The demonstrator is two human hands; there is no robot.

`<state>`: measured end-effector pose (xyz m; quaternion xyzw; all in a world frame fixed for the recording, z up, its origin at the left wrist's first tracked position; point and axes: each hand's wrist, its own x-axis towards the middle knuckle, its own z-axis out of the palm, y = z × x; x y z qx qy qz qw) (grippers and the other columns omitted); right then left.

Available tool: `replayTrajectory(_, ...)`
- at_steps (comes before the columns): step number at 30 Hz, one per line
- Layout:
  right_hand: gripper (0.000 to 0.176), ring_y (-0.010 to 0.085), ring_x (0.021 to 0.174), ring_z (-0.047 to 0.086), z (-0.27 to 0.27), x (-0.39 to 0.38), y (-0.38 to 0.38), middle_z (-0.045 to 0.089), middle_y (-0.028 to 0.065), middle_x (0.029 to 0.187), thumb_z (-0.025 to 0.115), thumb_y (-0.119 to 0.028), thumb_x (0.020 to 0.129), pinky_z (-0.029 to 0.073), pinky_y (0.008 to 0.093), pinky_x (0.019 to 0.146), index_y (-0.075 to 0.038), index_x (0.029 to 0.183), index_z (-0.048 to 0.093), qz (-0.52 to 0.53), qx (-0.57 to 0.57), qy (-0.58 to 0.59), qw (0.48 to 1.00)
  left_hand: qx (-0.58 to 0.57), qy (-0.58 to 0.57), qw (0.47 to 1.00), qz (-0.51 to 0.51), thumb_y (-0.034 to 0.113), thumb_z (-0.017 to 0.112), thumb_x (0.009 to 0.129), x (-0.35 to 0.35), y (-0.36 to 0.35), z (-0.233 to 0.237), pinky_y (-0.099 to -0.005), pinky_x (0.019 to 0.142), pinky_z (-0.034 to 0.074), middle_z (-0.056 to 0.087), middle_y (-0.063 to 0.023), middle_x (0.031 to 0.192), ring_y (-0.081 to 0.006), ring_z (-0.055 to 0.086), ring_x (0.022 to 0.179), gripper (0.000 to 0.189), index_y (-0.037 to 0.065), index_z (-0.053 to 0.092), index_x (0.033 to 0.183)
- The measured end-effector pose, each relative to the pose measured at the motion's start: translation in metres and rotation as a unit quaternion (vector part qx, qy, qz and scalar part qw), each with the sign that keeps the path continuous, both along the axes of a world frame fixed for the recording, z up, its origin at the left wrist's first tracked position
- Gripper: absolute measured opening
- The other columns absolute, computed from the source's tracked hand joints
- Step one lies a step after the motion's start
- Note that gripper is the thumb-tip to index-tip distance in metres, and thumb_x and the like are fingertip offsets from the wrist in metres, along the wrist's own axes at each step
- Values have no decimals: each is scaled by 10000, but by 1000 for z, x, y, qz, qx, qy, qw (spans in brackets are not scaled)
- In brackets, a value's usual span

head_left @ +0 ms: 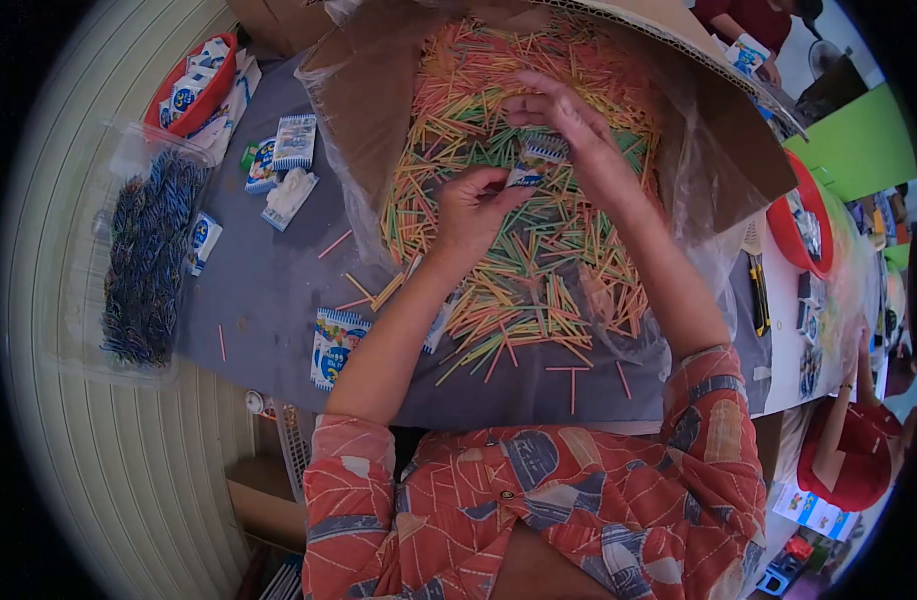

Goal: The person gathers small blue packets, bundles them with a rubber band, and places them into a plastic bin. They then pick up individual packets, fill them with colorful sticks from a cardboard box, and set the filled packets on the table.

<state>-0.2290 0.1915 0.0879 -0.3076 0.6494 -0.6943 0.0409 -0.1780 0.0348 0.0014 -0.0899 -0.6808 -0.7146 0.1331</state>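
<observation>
Over a large cardboard box (749, 160) lying on its side, my left hand (469, 212) pinches a small blue-and-white packet (525, 177) between thumb and fingers. My right hand (571, 115) is just above and to the right of it, fingers apart, its palm side close to the packet's striped top; no object shows in it. Beneath both hands lies a heap of thin chalk-like sticks (519, 330) in pink, yellow, green and orange, spilling from the box onto the grey table cover. A larger blue-and-white packet (337, 345) lies beside my left forearm.
At left are a clear tub (144, 265) of dark twisted strands, a red basket (194, 85) of packets and several loose packets (295, 142). On the right are another red basket (807, 222), a yellow-and-black cutter (759, 295) and people in red (847, 460).
</observation>
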Motion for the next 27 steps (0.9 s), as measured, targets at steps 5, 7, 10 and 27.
replayTrajectory(5,463,176,1061,625,-24,20,2,668,95,1166,511,-373,1017,485,325,944,-8,1288,601,28,1,-49,998,63,36,997,-29,9,741,846,9,14,0,-237,715,505,707,-72,953,-101,624,824,193,-28,680,1026)
replayTrajectory(7,382,146,994,639,-25,43,-5,691,72,1115,511,-300,1026,506,300,890,-4,1231,640,47,5,-45,998,1,26,1000,-17,1,711,865,35,1,5,-251,722,507,699,-92,964,-118,632,842,180,-33,671,1036)
replayTrajectory(10,313,123,962,638,-14,48,3,699,56,1097,538,-242,1015,512,293,854,-2,1145,689,54,15,-59,997,-109,6,993,37,-25,658,877,104,-38,28,-305,715,502,667,-139,931,-193,651,808,160,-42,658,1036)
replayTrajectory(27,313,312,1261,418,-23,-83,-130,475,142,1344,652,-312,870,295,665,961,-188,1158,662,-100,735,278,611,-573,3,809,133,168,712,770,159,-60,10,-438,796,467,565,-109,970,-302,555,924,313,2,670,1032)
